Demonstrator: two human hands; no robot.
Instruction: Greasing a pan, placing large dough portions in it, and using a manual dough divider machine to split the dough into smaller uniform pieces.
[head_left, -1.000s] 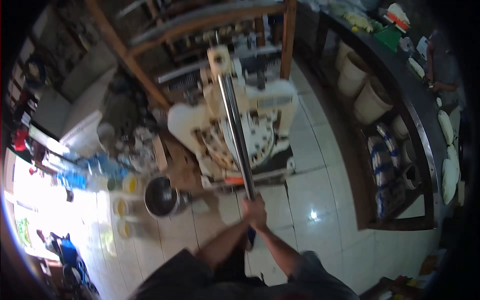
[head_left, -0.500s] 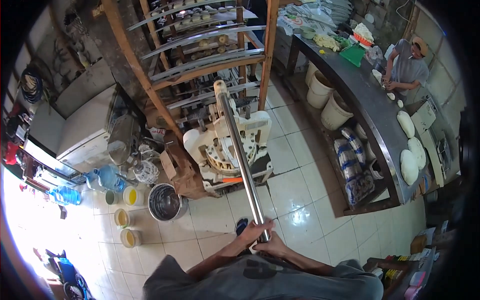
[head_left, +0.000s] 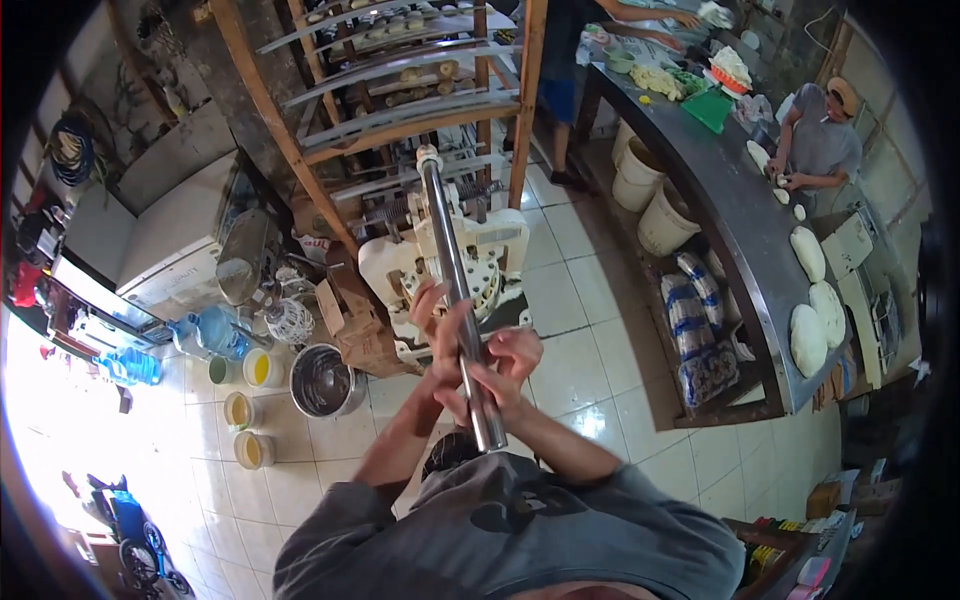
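Note:
A long shiny metal bar point(head_left: 452, 238) slopes toward my chest from the heavy off-white machine point(head_left: 500, 240), which has a round, drilled metal plate. Alongside the bar, partway up, is my left hand point(head_left: 440, 325), its fingers raised and spread. My right hand point(head_left: 510, 365) lies on the bar's other side with fingers apart and loosely bent, its thumb close to the metal. Neither hand wraps round the bar; whether the palms touch it is unclear. The bar's bare near end point(head_left: 488, 432) reaches past both hands to my shirt.
A wooden rack point(head_left: 400, 133) stands behind the machine. At right, a long dark table point(head_left: 735, 210) bears dough pieces point(head_left: 810, 340); a co-worker point(head_left: 820, 140) handles dough there. Another person point(head_left: 560, 85) stands behind. A metal pot point(head_left: 325, 382) and several buckets point(head_left: 253, 450) sit at left.
Both hands have loosened from the bar's near end and moved up along it. The bar's near end now appears closer to my chest. Another person has come into view at the back.

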